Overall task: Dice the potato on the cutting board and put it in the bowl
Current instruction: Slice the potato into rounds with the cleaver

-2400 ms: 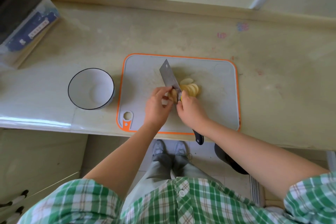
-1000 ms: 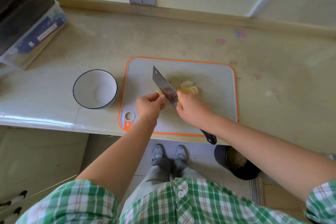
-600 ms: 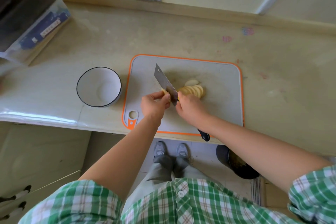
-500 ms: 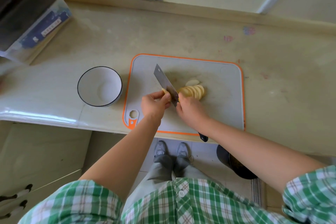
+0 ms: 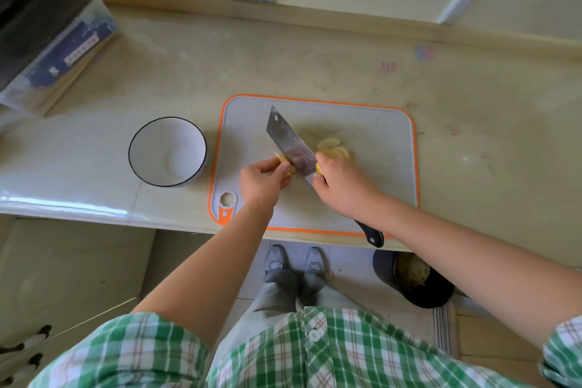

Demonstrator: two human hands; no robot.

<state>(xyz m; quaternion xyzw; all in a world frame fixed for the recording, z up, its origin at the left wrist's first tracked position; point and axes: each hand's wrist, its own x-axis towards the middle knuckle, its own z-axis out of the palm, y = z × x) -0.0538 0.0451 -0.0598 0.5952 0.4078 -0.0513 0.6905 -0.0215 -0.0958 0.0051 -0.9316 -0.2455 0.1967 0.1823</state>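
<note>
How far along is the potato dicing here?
Done: pale round potato slices fanned on the grey, orange-rimmed cutting board. In hand: the right hand grips the steel cleaver, left hand pinches the remaining potato piece beside its blade. Left: dicing everything; the white dark-rimmed bowl holds nothing.

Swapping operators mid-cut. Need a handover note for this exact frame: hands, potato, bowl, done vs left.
Hands: the fingers of the left hand pinch the uncut potato end on the cutting board. The right hand grips the cleaver, with the blade angled across the board beside that end.
Things: potato slices are fanned on the board to the right of the blade. The bowl is on the counter left of the board, with nothing in it.
Done: most of the potato is sliced.
Left: slice the end piece, cut the slices into dice, move the dice to the bowl.
</note>
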